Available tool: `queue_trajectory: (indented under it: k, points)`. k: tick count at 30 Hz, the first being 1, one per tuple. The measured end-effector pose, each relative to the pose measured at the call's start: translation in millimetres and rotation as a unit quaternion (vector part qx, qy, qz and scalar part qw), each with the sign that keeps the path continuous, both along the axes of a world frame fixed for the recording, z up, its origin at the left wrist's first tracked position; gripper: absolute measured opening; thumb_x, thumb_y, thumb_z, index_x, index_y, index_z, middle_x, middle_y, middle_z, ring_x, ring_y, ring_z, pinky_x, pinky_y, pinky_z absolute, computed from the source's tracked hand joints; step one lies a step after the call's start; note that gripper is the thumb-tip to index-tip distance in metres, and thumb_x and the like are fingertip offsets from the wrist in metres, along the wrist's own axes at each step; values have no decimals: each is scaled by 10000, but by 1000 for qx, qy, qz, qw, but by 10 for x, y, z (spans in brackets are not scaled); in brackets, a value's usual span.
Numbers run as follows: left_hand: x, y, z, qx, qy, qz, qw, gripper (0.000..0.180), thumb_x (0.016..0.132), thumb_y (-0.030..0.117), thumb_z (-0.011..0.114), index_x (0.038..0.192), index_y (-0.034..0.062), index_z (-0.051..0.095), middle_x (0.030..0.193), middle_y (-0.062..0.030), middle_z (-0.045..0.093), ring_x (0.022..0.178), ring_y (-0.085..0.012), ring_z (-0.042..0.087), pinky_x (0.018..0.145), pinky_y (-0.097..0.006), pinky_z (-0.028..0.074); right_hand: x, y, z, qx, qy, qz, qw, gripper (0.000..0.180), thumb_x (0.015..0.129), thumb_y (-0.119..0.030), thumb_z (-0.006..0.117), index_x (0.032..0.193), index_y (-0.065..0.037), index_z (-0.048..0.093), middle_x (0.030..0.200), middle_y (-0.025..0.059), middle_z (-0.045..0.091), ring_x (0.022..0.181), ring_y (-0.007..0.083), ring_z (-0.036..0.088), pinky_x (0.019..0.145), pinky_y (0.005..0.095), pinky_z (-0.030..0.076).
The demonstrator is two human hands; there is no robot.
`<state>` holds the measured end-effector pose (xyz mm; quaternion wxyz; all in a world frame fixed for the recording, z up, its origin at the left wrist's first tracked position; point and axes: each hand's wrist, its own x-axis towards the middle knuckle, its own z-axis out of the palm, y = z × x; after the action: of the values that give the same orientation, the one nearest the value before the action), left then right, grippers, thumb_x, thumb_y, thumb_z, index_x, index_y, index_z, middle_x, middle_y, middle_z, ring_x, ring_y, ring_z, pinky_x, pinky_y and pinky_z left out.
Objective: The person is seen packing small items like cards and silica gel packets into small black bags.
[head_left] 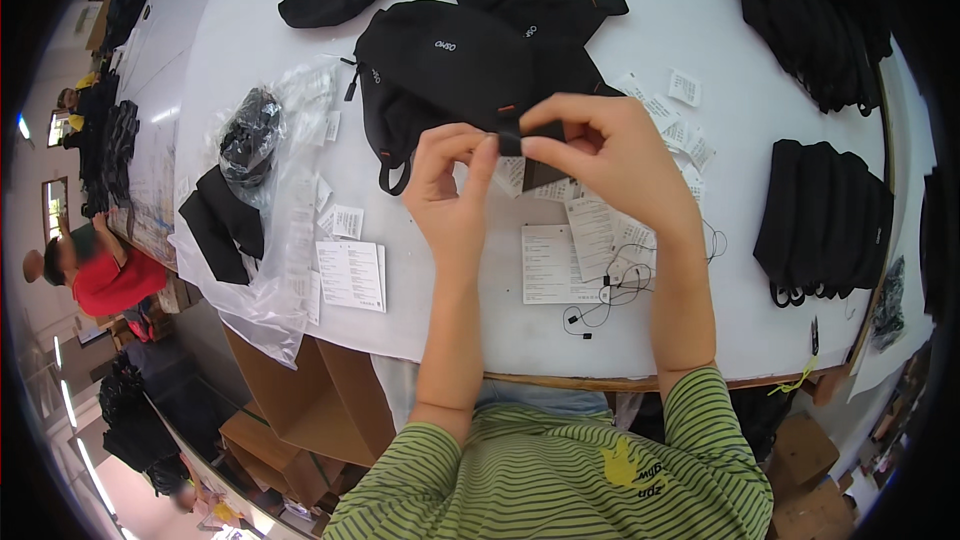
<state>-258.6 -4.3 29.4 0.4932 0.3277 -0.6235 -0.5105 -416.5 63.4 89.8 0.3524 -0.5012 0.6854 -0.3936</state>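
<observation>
Both hands meet over the table at a short black strap (510,144) beside the end of a black pouch (440,45). My left hand (452,172) pinches the strap's left side between thumb and fingers. From the other side, my right hand (605,152) grips it the same way, its index finger bent above. Whether the strap is sewn to the pouch is partly hidden by the fingers. Under and behind this pouch lie more black pouches (565,15), overlapping. Another small pouch (335,0) with an end loop rests at the far left.
Clear plastic bags (300,150) with black items lie at left. Printed cards (350,275), paper labels (685,88) and thin black tag cords (625,280) are scattered nearby. Stacked black pouches (825,220) stand at right, with small yellow-handled snips (812,350). An open cardboard box (310,390) sits below the table edge.
</observation>
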Motion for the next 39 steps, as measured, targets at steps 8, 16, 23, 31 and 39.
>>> queue_trajectory:
  k: [8, 16, 23, 31, 39]
  points:
    - [163, -75, 50, 234, 294, -179, 909, 67, 898, 79, 573, 930, 23, 553, 623, -17, 526, 587, -67, 443, 582, -214, 338, -166, 38, -36, -160, -321, -25, 933, 125, 868, -111, 645, 941, -31, 581, 851, 21, 582, 793, 107, 578, 763, 227, 459]
    - [206, 36, 86, 140, 113, -125, 976, 99, 877, 103, 611, 853, 7, 609, 779, -24, 641, 580, -11, 414, 547, -180, 308, 111, -74, -103, -108, -344, -23, 933, 113, 869, -90, 647, 947, -41, 581, 818, 94, 706, 782, 131, 673, 670, 213, 487]
    - [209, 55, 95, 119, 67, -121, 983, 93, 874, 85, 607, 819, 11, 597, 758, -23, 634, 601, -13, 450, 563, -177, 325, 139, -66, -87, -37, -301, -26, 953, 145, 848, -149, 679, 852, -5, 659, 759, 75, 703, 713, 94, 648, 667, 213, 485]
    - [195, 70, 112, 87, 43, -109, 989, 78, 857, 47, 609, 789, 11, 593, 698, -8, 618, 598, -10, 486, 512, -165, 307, 190, -72, -73, -29, -271, 4, 962, 120, 826, -109, 693, 778, -4, 660, 719, 51, 658, 639, 95, 593, 613, 227, 472]
    - [218, 50, 71, 65, 26, -119, 990, 69, 849, 45, 618, 793, 10, 596, 685, -5, 614, 564, -4, 445, 494, -170, 281, 168, -64, -84, -17, -278, -3, 960, 119, 823, -108, 697, 775, -7, 657, 709, 44, 649, 633, 91, 591, 596, 222, 468]
